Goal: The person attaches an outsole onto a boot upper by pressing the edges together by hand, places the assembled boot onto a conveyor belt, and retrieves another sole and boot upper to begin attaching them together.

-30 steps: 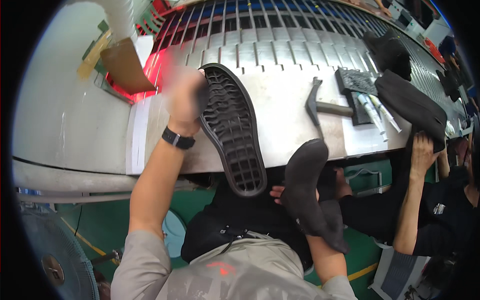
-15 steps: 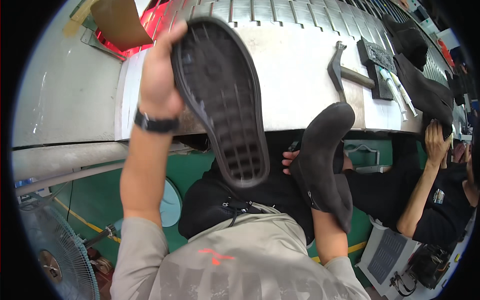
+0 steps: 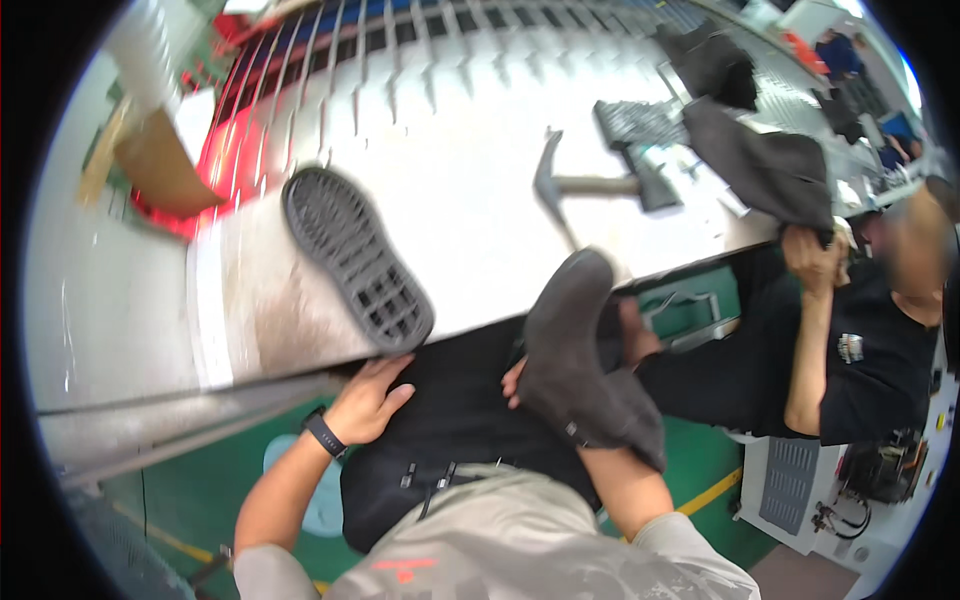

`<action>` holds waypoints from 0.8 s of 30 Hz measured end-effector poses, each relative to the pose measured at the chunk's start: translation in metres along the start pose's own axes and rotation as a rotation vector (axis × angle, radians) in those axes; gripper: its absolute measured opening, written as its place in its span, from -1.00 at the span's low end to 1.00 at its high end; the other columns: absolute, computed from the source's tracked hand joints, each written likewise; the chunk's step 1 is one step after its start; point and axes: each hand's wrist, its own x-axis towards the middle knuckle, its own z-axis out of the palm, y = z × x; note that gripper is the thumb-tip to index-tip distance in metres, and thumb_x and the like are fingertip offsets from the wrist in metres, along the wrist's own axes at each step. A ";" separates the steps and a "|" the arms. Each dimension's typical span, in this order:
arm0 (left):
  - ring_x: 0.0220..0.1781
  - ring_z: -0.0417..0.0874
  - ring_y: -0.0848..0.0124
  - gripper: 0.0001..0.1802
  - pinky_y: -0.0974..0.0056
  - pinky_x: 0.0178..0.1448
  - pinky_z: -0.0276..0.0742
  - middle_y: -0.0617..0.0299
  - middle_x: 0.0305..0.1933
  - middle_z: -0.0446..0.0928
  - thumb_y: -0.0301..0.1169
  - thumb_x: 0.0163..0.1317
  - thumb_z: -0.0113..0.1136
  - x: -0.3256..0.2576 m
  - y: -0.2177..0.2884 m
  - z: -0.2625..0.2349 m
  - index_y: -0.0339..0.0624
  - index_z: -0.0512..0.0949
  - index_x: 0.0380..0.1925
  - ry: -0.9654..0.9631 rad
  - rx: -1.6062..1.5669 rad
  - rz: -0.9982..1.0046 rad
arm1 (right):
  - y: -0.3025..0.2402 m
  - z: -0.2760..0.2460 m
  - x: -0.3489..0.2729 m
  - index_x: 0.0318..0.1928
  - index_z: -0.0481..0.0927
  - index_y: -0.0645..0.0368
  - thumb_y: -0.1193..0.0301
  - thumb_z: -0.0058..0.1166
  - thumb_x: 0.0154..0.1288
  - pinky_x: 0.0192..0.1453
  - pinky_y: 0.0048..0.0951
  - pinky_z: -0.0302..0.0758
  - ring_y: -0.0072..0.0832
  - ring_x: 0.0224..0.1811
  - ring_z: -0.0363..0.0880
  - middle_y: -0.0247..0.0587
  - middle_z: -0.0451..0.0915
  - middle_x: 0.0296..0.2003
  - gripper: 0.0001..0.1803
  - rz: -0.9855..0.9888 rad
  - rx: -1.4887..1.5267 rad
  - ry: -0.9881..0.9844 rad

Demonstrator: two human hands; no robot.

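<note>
A dark grey ankle boot (image 3: 580,345) with a small zip pull is held over my lap, toe toward the table. My right hand (image 3: 513,383) is closed round it from beneath; only some fingers show past its left side and the boot hides the rest. A black rubber shoe sole (image 3: 360,262) lies on the white tabletop, tread side up, its heel end at the front edge. Just below that end, my left hand (image 3: 372,398) rests on my dark-clothed leg, fingers stretched out and holding nothing.
On the table lie a hammer (image 3: 600,186) and dark blocks (image 3: 640,130). More dark boots (image 3: 765,165) stand farther right, near a co-worker's hands (image 3: 815,258). Metal slats (image 3: 430,60) run along the back. A bent brown sheet (image 3: 165,165) is at the left.
The sole has gone from my raised left hand onto the table. That hand has dropped to my leg. My right hand keeps the boot. The whole view has shifted.
</note>
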 end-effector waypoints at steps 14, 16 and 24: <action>0.54 0.46 -0.18 -0.54 -0.13 0.63 0.31 -0.27 0.46 0.52 -0.23 0.63 -0.05 0.140 -0.120 0.061 -0.21 0.61 0.33 0.296 0.394 -0.129 | 0.017 0.022 -0.017 0.46 0.39 0.53 -0.20 -0.43 0.71 0.24 0.15 0.72 0.20 0.20 0.72 0.51 0.62 0.21 -0.07 -0.007 0.128 0.115; 0.53 0.47 -0.18 -0.54 -0.13 0.62 0.32 -0.28 0.45 0.52 -0.23 0.63 -0.05 0.139 -0.123 0.056 -0.21 0.61 0.32 0.292 0.404 -0.127 | 0.019 0.023 -0.018 0.46 0.40 0.52 -0.21 -0.44 0.71 0.23 0.15 0.72 0.18 0.19 0.73 0.48 0.63 0.20 -0.07 0.014 0.131 0.115; 0.07 0.80 -0.09 -0.52 -0.10 0.26 0.63 -0.21 0.01 0.77 -0.08 0.57 0.13 -0.004 -0.130 0.045 -0.29 0.73 0.09 -0.028 0.273 -0.490 | 0.063 0.048 -0.029 0.61 0.20 0.41 -0.40 -0.47 0.63 0.49 0.30 0.49 0.26 0.46 0.50 0.49 0.41 0.44 0.09 0.008 -0.128 0.491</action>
